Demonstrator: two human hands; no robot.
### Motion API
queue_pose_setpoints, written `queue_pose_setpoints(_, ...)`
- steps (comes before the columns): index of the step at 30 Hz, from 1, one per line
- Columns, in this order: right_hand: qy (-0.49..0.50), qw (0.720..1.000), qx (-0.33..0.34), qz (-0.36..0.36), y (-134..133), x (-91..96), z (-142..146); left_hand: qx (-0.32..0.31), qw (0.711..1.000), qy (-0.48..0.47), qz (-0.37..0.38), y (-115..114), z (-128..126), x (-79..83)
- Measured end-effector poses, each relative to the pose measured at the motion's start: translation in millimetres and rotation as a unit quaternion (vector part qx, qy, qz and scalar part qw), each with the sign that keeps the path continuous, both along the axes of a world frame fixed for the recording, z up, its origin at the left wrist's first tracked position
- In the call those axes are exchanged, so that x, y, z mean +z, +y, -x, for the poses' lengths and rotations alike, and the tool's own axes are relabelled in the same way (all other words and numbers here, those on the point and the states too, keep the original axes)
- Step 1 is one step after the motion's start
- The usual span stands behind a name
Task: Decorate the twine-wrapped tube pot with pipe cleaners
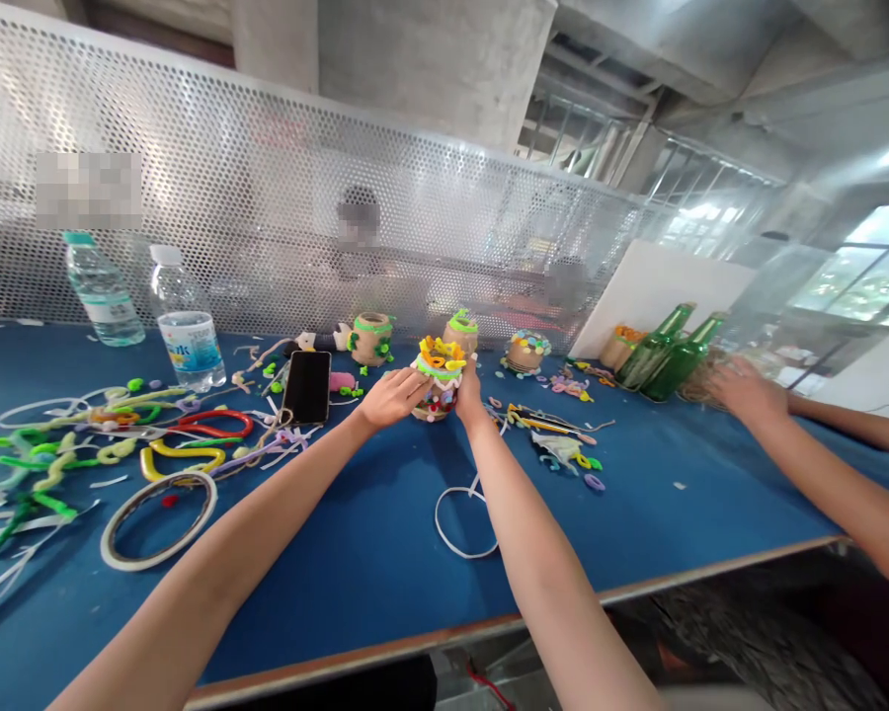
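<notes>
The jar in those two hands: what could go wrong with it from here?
The fingers could loosen trimmings on the held jar. Another jar stands close behind and might get knocked. The white loop lies beside the right forearm and could snag on it.

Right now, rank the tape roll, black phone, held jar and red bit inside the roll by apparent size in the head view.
Tape roll, by outline
Black phone and held jar: too alike to rank, with the jar partly covered
Red bit
</notes>
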State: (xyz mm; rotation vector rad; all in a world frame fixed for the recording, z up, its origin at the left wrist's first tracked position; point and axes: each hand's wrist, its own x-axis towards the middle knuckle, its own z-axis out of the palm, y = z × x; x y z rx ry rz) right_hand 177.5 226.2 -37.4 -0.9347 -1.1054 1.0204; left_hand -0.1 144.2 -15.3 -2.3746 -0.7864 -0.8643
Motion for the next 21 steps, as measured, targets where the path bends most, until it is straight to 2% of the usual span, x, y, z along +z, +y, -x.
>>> queue_pose_setpoints(7, 0.000, 0.998, -0.011, 0.065, -7, 7.8, -10, 0.001, 1.000, 0.004, 0.003, -9, 19, -3.1)
queue_pose_setpoints(14, -0.081, 0.991, -0.019, 0.101, -29, 19.4, -6, 0.014, 0.999, -0.040, 0.021, -9, 13, -7.0)
queue_pose_setpoints(17, -0.127, 0.985, -0.053, 0.103, -38, 42.9, -18, 0.042, 0.994, -0.092, 0.038, -14, 14, -3.9)
queue_pose_setpoints(21, -0.195, 0.974, -0.108, 0.045, -53, 92.1, -57, 0.080, 0.981, -0.156, 0.078, -26, 16, 9.0)
